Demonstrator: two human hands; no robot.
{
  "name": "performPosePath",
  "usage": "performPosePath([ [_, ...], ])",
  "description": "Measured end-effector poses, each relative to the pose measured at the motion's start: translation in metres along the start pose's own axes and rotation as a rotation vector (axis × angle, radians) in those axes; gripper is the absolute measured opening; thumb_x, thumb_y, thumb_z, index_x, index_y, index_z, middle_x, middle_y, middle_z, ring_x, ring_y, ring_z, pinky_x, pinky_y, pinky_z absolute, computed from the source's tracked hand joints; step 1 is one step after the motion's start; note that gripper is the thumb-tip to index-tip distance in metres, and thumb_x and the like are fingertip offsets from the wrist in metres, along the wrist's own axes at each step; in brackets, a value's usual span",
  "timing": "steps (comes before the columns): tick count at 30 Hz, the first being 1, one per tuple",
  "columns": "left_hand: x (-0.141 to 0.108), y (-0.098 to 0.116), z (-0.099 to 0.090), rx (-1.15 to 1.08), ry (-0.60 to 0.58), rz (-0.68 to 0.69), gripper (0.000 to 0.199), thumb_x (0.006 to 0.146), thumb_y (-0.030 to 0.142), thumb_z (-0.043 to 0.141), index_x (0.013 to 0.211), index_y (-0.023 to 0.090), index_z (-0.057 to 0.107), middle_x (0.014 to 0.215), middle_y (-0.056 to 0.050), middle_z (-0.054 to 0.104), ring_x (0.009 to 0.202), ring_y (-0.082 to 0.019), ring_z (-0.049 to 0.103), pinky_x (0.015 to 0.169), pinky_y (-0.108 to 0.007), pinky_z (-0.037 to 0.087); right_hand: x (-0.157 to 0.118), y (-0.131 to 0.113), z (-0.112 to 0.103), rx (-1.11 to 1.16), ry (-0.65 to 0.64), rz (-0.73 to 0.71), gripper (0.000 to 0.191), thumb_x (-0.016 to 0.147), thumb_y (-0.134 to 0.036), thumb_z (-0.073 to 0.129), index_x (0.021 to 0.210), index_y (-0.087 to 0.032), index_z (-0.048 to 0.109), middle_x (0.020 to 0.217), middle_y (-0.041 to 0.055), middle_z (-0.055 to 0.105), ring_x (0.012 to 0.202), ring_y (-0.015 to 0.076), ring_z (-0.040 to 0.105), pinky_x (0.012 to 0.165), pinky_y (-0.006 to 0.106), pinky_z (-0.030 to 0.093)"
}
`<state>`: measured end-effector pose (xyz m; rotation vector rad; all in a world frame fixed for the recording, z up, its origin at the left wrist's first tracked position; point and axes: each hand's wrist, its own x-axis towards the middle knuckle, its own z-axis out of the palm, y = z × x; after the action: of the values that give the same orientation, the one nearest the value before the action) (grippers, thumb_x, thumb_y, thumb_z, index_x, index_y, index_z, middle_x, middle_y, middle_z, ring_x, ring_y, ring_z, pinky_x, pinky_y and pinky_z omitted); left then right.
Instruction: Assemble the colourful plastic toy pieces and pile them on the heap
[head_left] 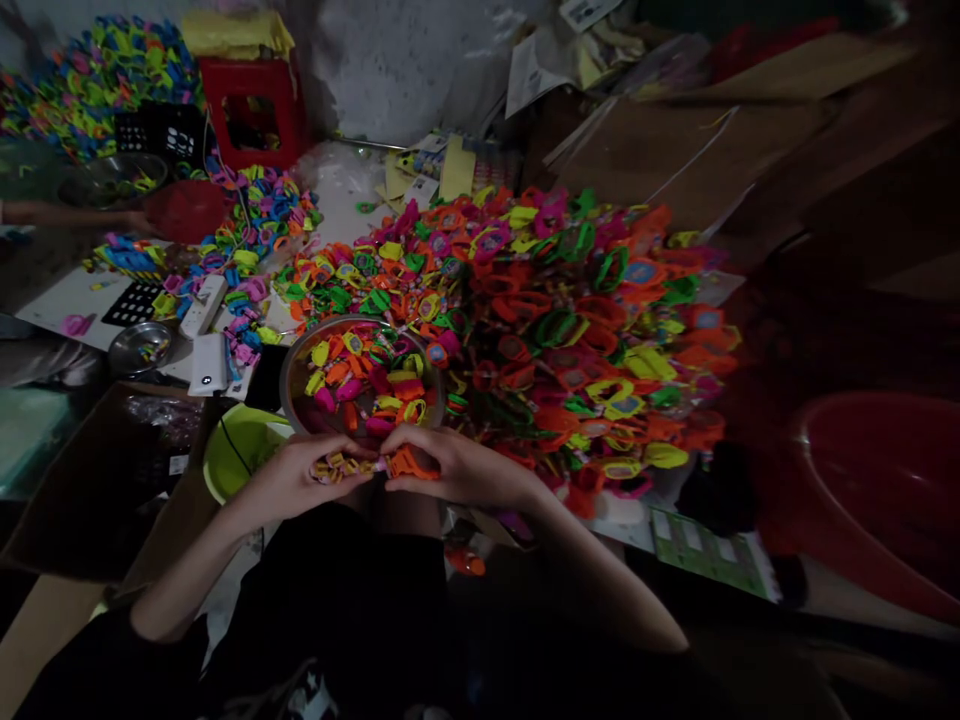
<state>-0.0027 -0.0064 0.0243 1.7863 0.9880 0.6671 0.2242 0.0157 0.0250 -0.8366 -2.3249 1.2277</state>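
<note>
Orange plastic piece [411, 464], held in the right hand [457, 468] at the near centre of the scene: it lies in the opening framed by the bent thumb and forefinger, the thumb along its near edge and the forefinger arching over its far edge. The right fingers are clamped on it, and its left end points toward the other hand. The left hand [296, 478] is closed about a cluster of small yellow-brown pieces [341, 466], which lies between the thumb on the near side and the fingers on the far side. A small pale part [380, 464] sits between the two hands, in line with both items; whether it joins them cannot be told.

Just beyond the hands stands a metal bowl [298, 372] containing pink, yellow, green and orange pieces. To its right spreads a large heap [585, 330] of similar coloured pieces — many with loop-shaped straps. Left of the bowl, on the near side, is a lime-green basin [221, 455], partly covered by the left forearm. At the far left, a co-worker's hand [133, 220] reaches to a red dish [187, 210], near a red stool [292, 110]; its fingers are too dark to read.
</note>
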Motion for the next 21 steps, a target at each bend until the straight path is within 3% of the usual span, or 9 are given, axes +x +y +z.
performPosePath([
  [8,-0.003,-0.001,0.001,-0.068,0.013,0.009,0.018,0.077,0.028,0.065,0.089,0.015,0.066,0.087,-0.004,0.072,0.078,-0.015,0.067,0.071,-0.021,0.053,0.002,0.001,0.003,-0.003,0.004,-0.090,0.017,0.084,-0.032,0.061,0.092,-0.017,0.056,0.084,0.0018,0.063,0.074,0.0117,0.059,0.066,0.021,0.043],
  [14,-0.006,-0.002,0.000,-0.016,-0.037,-0.011,0.018,0.079,0.031,0.064,0.090,0.017,0.066,0.088,-0.003,0.072,0.079,-0.015,0.066,0.073,-0.022,0.052,0.008,0.007,0.002,0.086,-0.098,-0.088,0.017,0.085,-0.034,0.058,0.088,-0.017,0.056,0.082,0.0009,0.059,0.073,0.0106,0.055,0.066,0.021,0.043],
  [17,-0.005,-0.015,0.000,0.015,-0.041,-0.053,0.021,0.080,0.033,0.062,0.094,0.017,0.066,0.091,-0.003,0.072,0.082,-0.015,0.066,0.077,-0.023,0.052,0.014,0.012,0.007,0.089,-0.108,0.002,0.019,0.086,-0.035,0.057,0.091,-0.016,0.056,0.079,-0.0009,0.057,0.069,0.0097,0.052,0.062,0.019,0.041],
  [21,-0.007,-0.048,0.004,0.018,0.045,-0.152,0.026,0.080,0.037,0.061,0.095,0.017,0.066,0.091,-0.004,0.073,0.080,-0.017,0.068,0.074,-0.024,0.053,0.017,0.021,0.006,0.017,-0.185,0.120,0.024,0.085,-0.030,0.059,0.104,-0.015,0.057,0.084,0.0000,0.060,0.074,0.0105,0.054,0.065,0.020,0.043],
])
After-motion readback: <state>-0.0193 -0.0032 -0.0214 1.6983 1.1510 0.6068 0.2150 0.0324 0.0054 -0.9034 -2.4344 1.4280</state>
